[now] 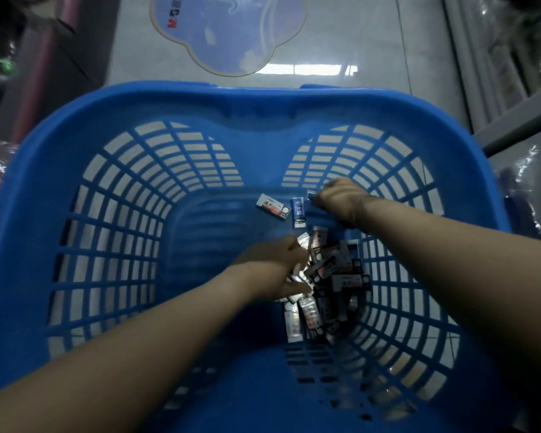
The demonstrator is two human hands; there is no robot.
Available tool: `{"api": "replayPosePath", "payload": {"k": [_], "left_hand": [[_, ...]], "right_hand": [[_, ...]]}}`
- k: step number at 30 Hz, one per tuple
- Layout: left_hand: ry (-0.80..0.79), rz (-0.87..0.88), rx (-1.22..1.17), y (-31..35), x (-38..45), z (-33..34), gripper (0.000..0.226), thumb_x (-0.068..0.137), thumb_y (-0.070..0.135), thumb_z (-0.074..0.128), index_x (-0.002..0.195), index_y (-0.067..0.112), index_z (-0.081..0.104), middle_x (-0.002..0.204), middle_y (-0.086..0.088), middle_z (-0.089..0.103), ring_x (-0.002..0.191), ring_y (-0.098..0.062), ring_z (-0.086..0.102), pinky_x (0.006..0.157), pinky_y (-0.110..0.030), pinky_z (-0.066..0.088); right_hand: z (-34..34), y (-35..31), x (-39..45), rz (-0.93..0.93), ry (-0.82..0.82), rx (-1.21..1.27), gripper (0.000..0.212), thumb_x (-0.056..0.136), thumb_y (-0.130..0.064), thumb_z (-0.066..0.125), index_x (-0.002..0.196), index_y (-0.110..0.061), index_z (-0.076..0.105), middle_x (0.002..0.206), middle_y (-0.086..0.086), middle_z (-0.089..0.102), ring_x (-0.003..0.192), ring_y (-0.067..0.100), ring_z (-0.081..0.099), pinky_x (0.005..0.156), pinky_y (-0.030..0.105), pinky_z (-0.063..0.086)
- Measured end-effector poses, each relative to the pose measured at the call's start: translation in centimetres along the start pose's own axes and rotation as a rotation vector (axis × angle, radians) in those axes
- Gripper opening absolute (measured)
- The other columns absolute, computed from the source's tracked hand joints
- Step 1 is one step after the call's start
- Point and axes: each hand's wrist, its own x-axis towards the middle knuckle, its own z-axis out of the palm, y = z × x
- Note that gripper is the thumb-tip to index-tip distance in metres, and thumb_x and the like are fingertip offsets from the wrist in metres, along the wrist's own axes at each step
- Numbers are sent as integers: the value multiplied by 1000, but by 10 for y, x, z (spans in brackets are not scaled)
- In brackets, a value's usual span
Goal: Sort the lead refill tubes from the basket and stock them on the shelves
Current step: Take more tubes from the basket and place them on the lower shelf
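**Both hands down in the blue basket, among the lead refill packs**

While both bare forearms reach down into the blue plastic basket [85,145], the left hand [275,264] sits at the near-left edge of the pile of refill packs [331,276]. Its fingers are spread and loosely bent, tips in among the packs; motion blur hides whether any pack is actually pinched, so its grasp cannot be told.

Right hand [341,198] lies farther in, near the basket's far right floor. Fingers curled downward, closed around a dark blue pack [311,196] that pokes out at the hand's left side.

Just left of the right hand, a dark blue and white pack [299,212] lies loose on the basket floor. Beside that, farther left, a white pack with red print [273,207] lies flat and tilted, apart from both hands.

Main pile is heaped against the right side of the floor, between the two hands and running toward the camera; black, white and silver-wrapped packs lie jumbled at all angles.

Basket stands on a pale tiled floor [341,35]. Beyond its far rim, a blue flower-shaped floor sticker [228,32] with a logo. Shelving [497,73] runs along the right edge, blurred.
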Motion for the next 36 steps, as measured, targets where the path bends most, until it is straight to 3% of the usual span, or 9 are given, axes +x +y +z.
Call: {"api": "replayPosePath", "payload": {"k": [4, 8, 13, 17, 21, 24, 26, 29, 36], "left_hand": [[0, 83, 203, -3, -8, 4, 38, 88, 45, 59, 111, 17, 50, 118, -3, 47, 101, -26, 53, 63, -30, 32], [5, -17, 139, -10, -16, 5, 32, 90, 42, 56, 105, 15, 51, 112, -5, 59, 100, -29, 58, 69, -31, 42], [-95, -292, -49, -25, -24, -4, 27, 90, 37, 56, 109, 18, 53, 111, -8, 62, 99, -27, 58, 71, -28, 37], [15, -608, -514, -36, -26, -25, 27, 92, 27, 54, 67, 16, 52, 69, -2, 62, 64, -16, 60, 59, -23, 40], [90, -682, -1006, -16, -21, -38, 32, 94, 5, 45, 62, 10, 44, 49, -5, 50, 27, -4, 46, 31, -15, 36], [73, -502, -802, 8, -8, -29, 25, 91, 2, 46, 67, 11, 45, 60, -6, 48, 42, -10, 49, 47, -22, 38], [80, -362, -603, 26, 1, -20, 8, 92, 12, 45, 99, 11, 50, 76, -5, 51, 66, -23, 51, 57, -28, 39], [13, -147, -133, 52, 12, 0, 52, 92, 36, 49, 140, 27, 31, 122, -12, 47, 95, -34, 55, 79, -39, 47], [49, -220, 219, 24, 16, -11, 42, 93, 51, 46, 130, 30, 44, 142, -12, 30, 105, -34, 58, 76, -36, 43]], "right_hand": [[22, 2, 4, -116, 126, -590, 46, 87, -53, 53, 113, -16, 52, 115, 7, 54, 103, 23, 52, 82, 31, 41], [38, -2, 10, -83, 194, -632, 56, 86, -59, 51, 120, -14, 49, 123, 6, 53, 113, 23, 52, 89, 33, 43], [53, -15, 9, -131, 183, -613, 37, 82, -36, 60, 113, -18, 50, 116, 4, 58, 98, 22, 55, 80, 29, 46], [31, -25, -6, -46, 99, -159, 33, 82, -32, 60, 112, -19, 54, 107, 4, 59, 82, 21, 62, 64, 26, 48], [-5, -24, -32, 103, -17, 389, 10, 82, -10, 47, 73, -14, 49, 60, 8, 47, 38, 17, 61, 38, 11, 26], [-25, -20, -48, 175, -33, 356, 16, 86, -6, 37, 74, -12, 44, 59, 8, 51, 30, 14, 55, 36, 11, 26], [-32, -16, -55, 222, -59, 336, 18, 90, -6, 33, 74, -12, 40, 62, 10, 52, 27, 12, 52, 35, 10, 25], [-34, -10, -58, 298, -126, 326, 13, 90, -5, 33, 81, -12, 40, 63, 10, 50, 32, 12, 51, 33, 10, 25], [-24, -5, -64, 268, -133, 121, 18, 82, 3, 33, 69, -8, 38, 45, 10, 45, 40, 18, 52, 37, 12, 27]]}}
